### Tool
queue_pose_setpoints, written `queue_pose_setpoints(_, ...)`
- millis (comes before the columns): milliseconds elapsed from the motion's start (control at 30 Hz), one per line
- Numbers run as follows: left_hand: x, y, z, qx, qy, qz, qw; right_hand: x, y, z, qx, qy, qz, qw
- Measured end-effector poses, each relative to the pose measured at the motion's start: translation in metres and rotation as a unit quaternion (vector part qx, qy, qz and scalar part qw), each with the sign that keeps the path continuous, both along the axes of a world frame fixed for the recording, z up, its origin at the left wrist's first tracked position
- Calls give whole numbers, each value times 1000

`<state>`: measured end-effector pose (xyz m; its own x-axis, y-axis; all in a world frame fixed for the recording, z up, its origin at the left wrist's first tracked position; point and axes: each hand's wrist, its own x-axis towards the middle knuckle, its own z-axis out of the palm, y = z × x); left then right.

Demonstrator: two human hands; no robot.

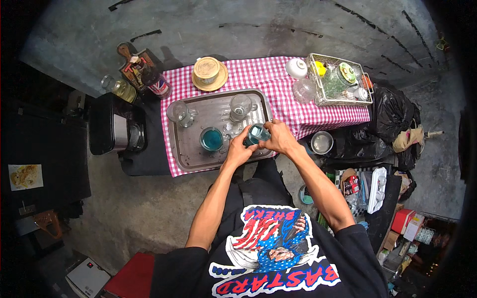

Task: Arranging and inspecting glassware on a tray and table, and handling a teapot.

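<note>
Both my left hand [239, 148] and my right hand [278, 138] hold a clear glass with blue-green contents [258, 133] over the front right part of a brown serving tray [193, 165]. The fingers of each hand wrap its sides. Left of it on the tray stands a glass mug of blue-green liquid [211, 139], its handle towards my left hand. Behind are a clear glass mug [241, 107], upright, and another clear glass mug [179, 113] at the back left. Drops of water lie on the tray.
A lidded cup on a wooden saucer [208, 73] stands behind the tray. At the right are a white bowl [296, 68], a glass [303, 91] and a wire basket [344, 102] of dishes. A bottle [159, 85] and a black appliance [102, 123] stand left; a metal pot [321, 142] sits low right.
</note>
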<state>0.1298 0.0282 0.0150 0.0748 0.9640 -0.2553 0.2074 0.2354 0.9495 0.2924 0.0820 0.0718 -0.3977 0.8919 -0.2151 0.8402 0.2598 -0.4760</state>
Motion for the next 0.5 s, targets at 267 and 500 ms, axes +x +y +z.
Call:
queue_pose_setpoints(267,-1,1,4,-13,-3,-3,1000,0,1,1,4,-9,8,1000)
queue_pose_setpoints(500,0,0,-7,0,1,1,1000,-1,2,4,3,-18,13,1000)
